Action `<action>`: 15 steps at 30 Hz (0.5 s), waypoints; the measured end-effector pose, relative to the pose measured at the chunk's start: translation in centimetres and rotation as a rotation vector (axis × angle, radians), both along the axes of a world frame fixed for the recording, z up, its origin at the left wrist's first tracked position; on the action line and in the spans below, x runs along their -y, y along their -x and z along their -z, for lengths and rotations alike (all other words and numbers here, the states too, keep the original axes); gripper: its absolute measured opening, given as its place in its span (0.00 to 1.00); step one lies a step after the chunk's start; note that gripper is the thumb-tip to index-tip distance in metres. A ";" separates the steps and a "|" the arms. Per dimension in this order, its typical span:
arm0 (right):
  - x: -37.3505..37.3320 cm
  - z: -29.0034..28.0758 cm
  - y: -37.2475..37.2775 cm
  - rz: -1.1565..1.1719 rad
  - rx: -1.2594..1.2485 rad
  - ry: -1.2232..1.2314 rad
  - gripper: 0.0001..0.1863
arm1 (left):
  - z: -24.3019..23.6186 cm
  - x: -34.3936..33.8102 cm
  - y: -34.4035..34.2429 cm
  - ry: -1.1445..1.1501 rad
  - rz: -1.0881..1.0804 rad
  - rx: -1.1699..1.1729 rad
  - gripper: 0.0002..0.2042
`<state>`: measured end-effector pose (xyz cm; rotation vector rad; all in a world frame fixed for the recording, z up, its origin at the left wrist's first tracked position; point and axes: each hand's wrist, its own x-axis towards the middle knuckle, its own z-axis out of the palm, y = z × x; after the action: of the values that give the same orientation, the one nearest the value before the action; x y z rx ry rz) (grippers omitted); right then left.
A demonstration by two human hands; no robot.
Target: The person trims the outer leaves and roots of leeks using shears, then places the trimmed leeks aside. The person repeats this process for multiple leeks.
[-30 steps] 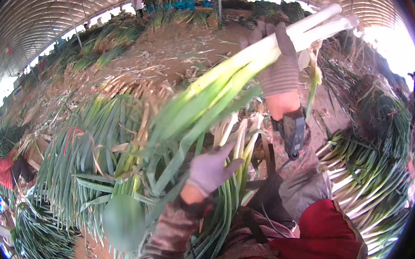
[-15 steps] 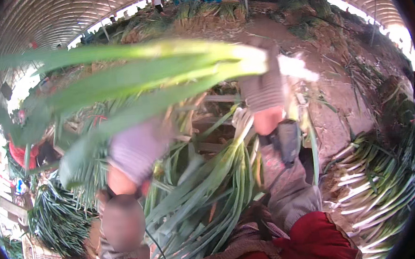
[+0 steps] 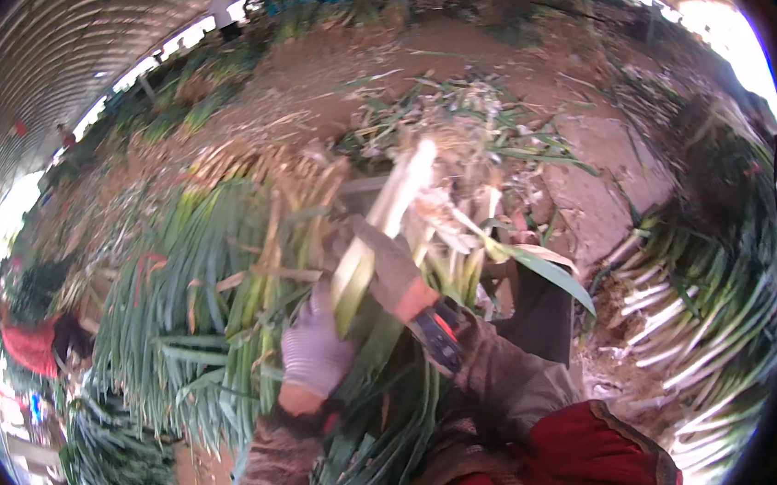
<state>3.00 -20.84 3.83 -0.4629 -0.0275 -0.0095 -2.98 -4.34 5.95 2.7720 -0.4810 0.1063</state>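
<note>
A leek (image 3: pixel 394 200) with a thick white stalk slants up and away in front of me, blurred by motion. My left hand (image 3: pixel 319 348), in a pale knit glove, is closed around its lower green part. My right hand (image 3: pixel 389 268), gloved and with a dark band at the wrist, is closed on the stalk just above, its fingers partly hidden. Loose peeled leaves (image 3: pixel 464 264) hang beside the right hand. Long green leaves (image 3: pixel 379 451) spread below both hands over my lap.
A big pile of untrimmed leeks (image 3: pixel 189 288) lies to the left. Cleaned leeks (image 3: pixel 673 328) are laid in a row at right. Leaf scraps (image 3: pixel 479 110) litter the ground ahead. A person in red (image 3: pixel 33 347) is at far left; another (image 3: pixel 223 17) stands at the back.
The leek has swung from lying crosswise, high in front, to slanting between my hands, white end away. Both hands have come together on it. The view has turned somewhat.
</note>
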 end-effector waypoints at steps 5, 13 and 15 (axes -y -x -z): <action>7.1 -1.3 -4.6 0.397 -0.072 0.182 0.12 | -1.2 -0.2 2.3 0.218 0.120 -0.299 0.41; 10.4 2.5 -8.5 0.576 -0.245 1.182 0.24 | 0.6 0.8 4.2 0.680 0.149 -0.639 0.43; 11.5 3.5 -8.8 0.611 -0.264 1.418 0.26 | 0.6 0.5 5.0 0.726 0.182 -0.613 0.39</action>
<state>11.81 -32.34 0.37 -1.8713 0.3942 -0.5581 -8.01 -4.83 5.37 1.9046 -0.4129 -0.4972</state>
